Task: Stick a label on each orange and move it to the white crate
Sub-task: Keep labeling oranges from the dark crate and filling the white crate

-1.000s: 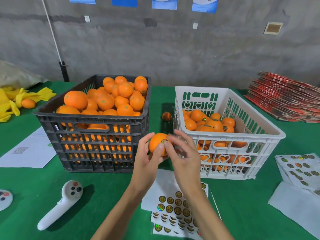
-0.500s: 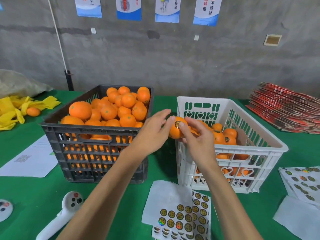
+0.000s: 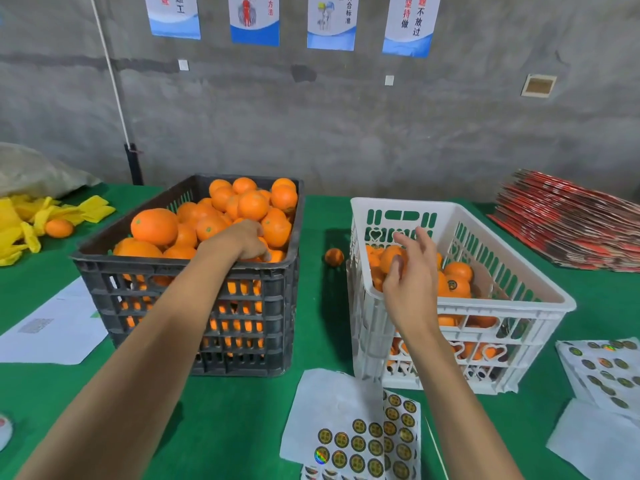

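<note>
The black crate (image 3: 104, 263) on the left is heaped with unlabelled oranges (image 3: 154, 226). My left hand (image 3: 240, 239) reaches into its front right corner, fingers curled down over an orange (image 3: 277, 257) there. The white crate (image 3: 485, 282) on the right holds several labelled oranges (image 3: 457, 285). My right hand (image 3: 410, 271) hovers over its near left part with fingers spread and relaxed, holding nothing. An orange (image 3: 389, 255) lies just behind its thumb. Sheets of round labels (image 3: 367, 441) lie in front of the crates.
A loose orange (image 3: 334, 257) sits on the green cloth between the crates. More label sheets (image 3: 609, 368) lie at the right, white paper (image 3: 55, 327) at the left, yellow wrappers (image 3: 41, 216) with an orange at far left, and red flat cartons (image 3: 568, 223) at back right.
Both hands held one orange at the white crate's edge. My right hand has let it go inside the white crate, and my left hand has moved left into the black crate.
</note>
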A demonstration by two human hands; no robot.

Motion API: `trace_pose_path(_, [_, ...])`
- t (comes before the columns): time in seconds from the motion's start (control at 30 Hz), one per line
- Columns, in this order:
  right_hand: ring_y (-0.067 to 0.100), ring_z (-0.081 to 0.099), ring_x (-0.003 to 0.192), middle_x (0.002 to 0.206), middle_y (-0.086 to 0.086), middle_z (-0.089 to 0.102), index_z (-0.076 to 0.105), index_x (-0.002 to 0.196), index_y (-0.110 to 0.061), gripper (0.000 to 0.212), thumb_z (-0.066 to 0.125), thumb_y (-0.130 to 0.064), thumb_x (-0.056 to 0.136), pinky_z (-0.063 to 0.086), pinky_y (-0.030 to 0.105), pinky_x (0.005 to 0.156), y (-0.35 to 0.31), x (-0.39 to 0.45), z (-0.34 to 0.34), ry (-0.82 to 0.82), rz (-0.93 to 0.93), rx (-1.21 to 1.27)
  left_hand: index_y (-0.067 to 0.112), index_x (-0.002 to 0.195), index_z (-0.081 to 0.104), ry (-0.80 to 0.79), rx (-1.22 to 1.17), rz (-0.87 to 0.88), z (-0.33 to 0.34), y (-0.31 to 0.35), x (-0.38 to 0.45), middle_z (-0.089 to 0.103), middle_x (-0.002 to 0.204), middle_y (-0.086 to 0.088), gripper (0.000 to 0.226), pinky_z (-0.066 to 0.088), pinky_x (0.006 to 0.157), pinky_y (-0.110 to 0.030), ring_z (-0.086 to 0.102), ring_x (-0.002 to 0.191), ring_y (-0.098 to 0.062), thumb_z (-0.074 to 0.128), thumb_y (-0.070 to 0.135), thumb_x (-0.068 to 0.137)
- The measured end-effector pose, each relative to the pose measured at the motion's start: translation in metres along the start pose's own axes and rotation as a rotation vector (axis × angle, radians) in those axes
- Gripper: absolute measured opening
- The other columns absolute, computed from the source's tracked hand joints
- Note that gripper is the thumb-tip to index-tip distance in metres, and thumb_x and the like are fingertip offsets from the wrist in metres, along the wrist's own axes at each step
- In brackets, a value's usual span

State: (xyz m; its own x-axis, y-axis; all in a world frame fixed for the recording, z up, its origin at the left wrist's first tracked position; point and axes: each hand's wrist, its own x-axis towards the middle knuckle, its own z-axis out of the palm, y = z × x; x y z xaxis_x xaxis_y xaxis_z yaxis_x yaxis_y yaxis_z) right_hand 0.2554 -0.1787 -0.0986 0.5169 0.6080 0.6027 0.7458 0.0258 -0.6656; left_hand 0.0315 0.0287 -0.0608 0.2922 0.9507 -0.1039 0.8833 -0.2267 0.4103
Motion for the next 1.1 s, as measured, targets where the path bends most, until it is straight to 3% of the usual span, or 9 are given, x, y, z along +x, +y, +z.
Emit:
trace_pose_path(0.1, [0.020,0.028,0.151,0.163,0.008,0.030,0.058,0.138,-0.011,0.035,0.046,-0.006,0.105,0.010,-0.007,0.102,-0.001,-0.002,-0.002,0.001,-0.005,0.013,0.016,0.142,0.047,0.032,0.055,-0.027,-0.003,-0.001,0.005,0.055,0.141,-0.017,0.068,0.048,0.087,-0.042,0.056,0.119,-0.035,0.084,0.018,0.085])
trace_pose_path(0.33, [0.019,0.037,0.146,0.156,0.007,0.041,0.062,0.134,-0.009,0.032,0.048,-0.010,0.105,0.028,0.027,0.117,-0.002,-0.005,-0.003,0.012,0.011,0.070,0.006,0.133,0.056,0.227,0.048,-0.052,-0.003,-0.002,-0.002,0.059,0.130,-0.019,0.064,0.053,0.085,-0.042,0.060,0.117,-0.037,0.087,0.021,0.079])
trace_pose_path(0.47, [0.015,0.040,0.142,0.153,0.004,0.044,0.063,0.132,-0.009,0.031,0.049,-0.012,0.105,0.038,0.039,0.118,0.001,-0.010,-0.001,0.013,-0.031,0.136,0.006,0.084,0.063,0.416,-0.014,-0.001,-0.009,0.002,-0.024,0.067,0.088,-0.015,0.039,0.044,0.053,-0.032,0.061,0.072,-0.026,0.090,0.030,0.070])
trace_pose_path(0.53, [0.014,0.042,0.141,0.151,0.002,0.047,0.064,0.131,-0.010,0.030,0.050,-0.013,0.105,0.042,0.042,0.115,0.001,-0.013,0.000,0.033,-0.044,0.188,0.011,0.070,0.056,0.506,-0.106,0.053,-0.012,0.005,-0.040,0.062,0.074,-0.008,0.041,0.043,0.052,-0.033,0.055,0.064,-0.022,0.089,0.036,0.069])
trace_pose_path(0.6, [0.009,0.046,0.137,0.146,0.000,0.051,0.067,0.128,-0.011,0.027,0.051,-0.012,0.105,0.048,0.037,0.109,-0.002,-0.020,0.002,0.059,-0.079,0.247,0.019,0.087,0.066,0.621,-0.249,0.151,-0.013,0.007,-0.059,0.063,0.088,-0.002,0.034,0.047,0.066,-0.033,0.056,0.079,-0.016,0.086,0.041,0.070])
trace_pose_path(0.7, [0.007,0.055,0.127,0.133,-0.002,0.062,0.070,0.120,-0.010,0.024,0.053,-0.007,0.104,0.052,0.032,0.103,-0.007,-0.035,0.007,0.054,-0.163,0.339,0.021,0.118,0.073,0.729,-0.493,0.299,-0.001,0.010,-0.094,0.063,0.106,0.010,0.054,0.043,0.075,-0.017,0.058,0.090,-0.005,0.085,0.049,0.074])
trace_pose_path(0.8, [0.008,0.060,0.121,0.123,-0.010,0.068,0.071,0.121,-0.015,0.023,0.056,-0.014,0.104,0.048,0.027,0.104,-0.012,-0.052,0.014,-0.042,-0.220,0.405,0.031,0.114,0.069,0.711,-0.668,0.501,0.032,0.015,-0.134,0.063,0.110,0.014,0.043,0.047,0.077,-0.011,0.061,0.098,-0.001,0.083,0.047,0.076])
trace_pose_path(0.9, [0.010,0.065,0.115,0.119,-0.016,0.069,0.069,0.122,-0.025,0.021,0.060,-0.027,0.103,0.051,0.021,0.095,-0.013,-0.071,0.020,-0.194,-0.171,0.487,0.016,0.117,0.070,0.709,-0.662,0.647,0.081,0.017,-0.158,0.061,0.117,0.001,0.045,0.055,0.086,-0.021,0.063,0.109,-0.012,0.085,0.028,0.076])
trace_pose_path(1.1, [0.013,0.070,0.106,0.116,-0.012,0.071,0.065,0.123,-0.033,0.028,0.060,-0.048,0.099,0.058,0.027,0.088,0.027,-0.120,0.028,-0.318,0.068,0.592,0.021,0.125,0.066,0.531,-0.800,0.641,0.162,-0.002,-0.166,0.053,0.128,0.007,0.050,0.060,0.082,-0.022,0.062,0.119,-0.019,0.086,0.029,0.080])
